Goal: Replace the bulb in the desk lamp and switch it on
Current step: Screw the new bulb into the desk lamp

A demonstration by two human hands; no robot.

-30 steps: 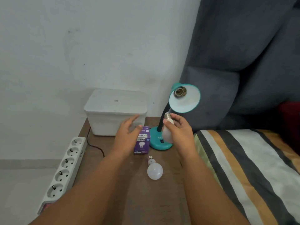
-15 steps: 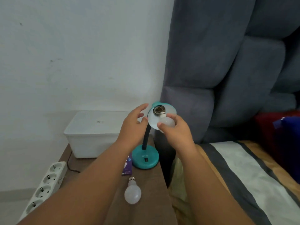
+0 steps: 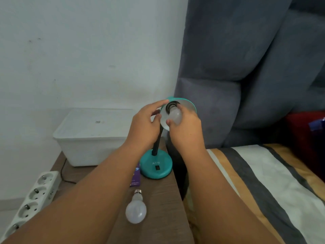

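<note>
Purple box [image 3: 136, 176] half behind forearm

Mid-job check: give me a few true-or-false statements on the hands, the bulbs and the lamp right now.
1. The right hand holds a bulb at the lamp's socket. True.
2. The left hand rests on the white box. False: it steadies the lamp shade.
3. A second bulb lies on the wooden table. True.
4. The lamp is lit. False: it shows no glow.
5. The power strip sits on the bed. False: it lies left of the table.
</note>
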